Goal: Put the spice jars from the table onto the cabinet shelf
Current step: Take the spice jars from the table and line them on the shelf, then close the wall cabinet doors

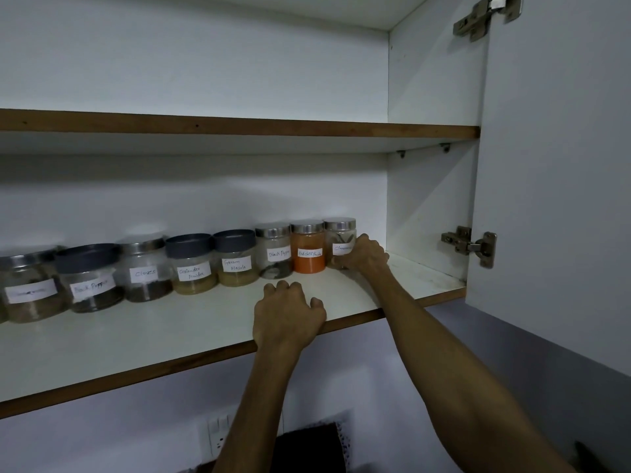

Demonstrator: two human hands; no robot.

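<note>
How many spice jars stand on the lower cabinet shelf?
8, in one row along the white lower shelf, from the blurred-label glass jar at left to the steel-lidded cinnamon jar at right; more may sit beyond the left edge.

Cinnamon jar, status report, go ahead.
Right hand grips cinnamon jar, standing at row's right end. Left hand rests on shelf edge. Nothing obstructing.
</note>
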